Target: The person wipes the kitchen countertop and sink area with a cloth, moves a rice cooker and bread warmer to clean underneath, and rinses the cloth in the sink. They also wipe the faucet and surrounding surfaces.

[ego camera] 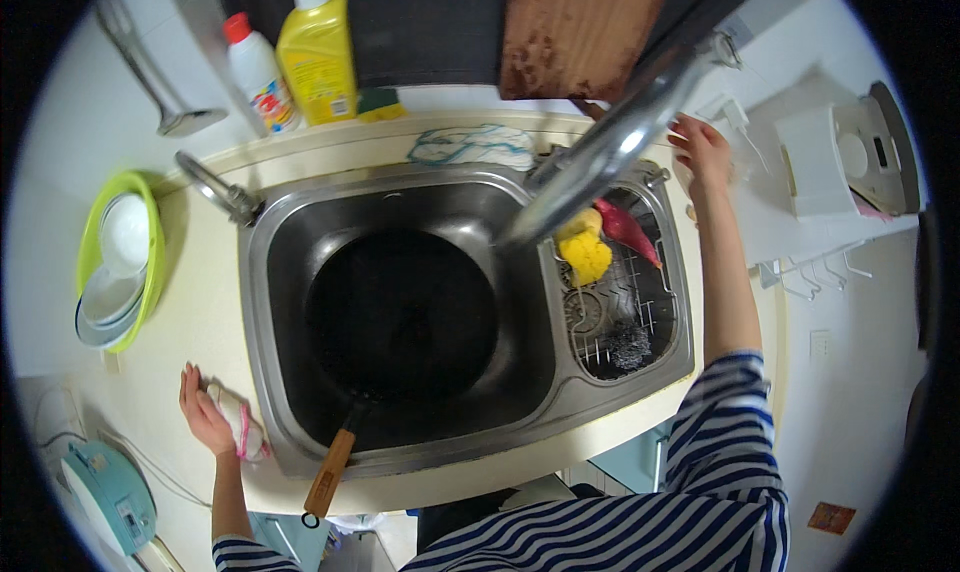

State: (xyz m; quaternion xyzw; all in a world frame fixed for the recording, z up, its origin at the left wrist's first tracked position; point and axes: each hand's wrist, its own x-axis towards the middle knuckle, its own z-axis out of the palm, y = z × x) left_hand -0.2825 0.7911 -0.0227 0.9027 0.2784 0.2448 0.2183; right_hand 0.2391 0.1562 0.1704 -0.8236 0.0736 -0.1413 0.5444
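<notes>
My left hand (201, 414) lies at the counter's left front, fingers extended, against a folded white cloth with a pink edge (238, 422). Its thumb is hidden, so a grip on the cloth is unclear. At the far right corner, behind the tap spout, my right hand (703, 148) reaches over the counter with its fingers apart and slightly bent. A pale thing below it is mostly covered. Between the hands, a dark frying pan (405, 317) sits in the steel sink (525, 392), its wooden handle (330, 474) jutting over the front rim.
The large metal tap spout (622, 144) crosses above the small basin, which holds a yellow sponge (586, 258), a red-skinned root vegetable (628, 233) and a steel scourer (628, 347). Behind stand a yellow bottle (319, 61) and wooden cutting board (577, 31). Left is a green basin (154, 272) with bowls.
</notes>
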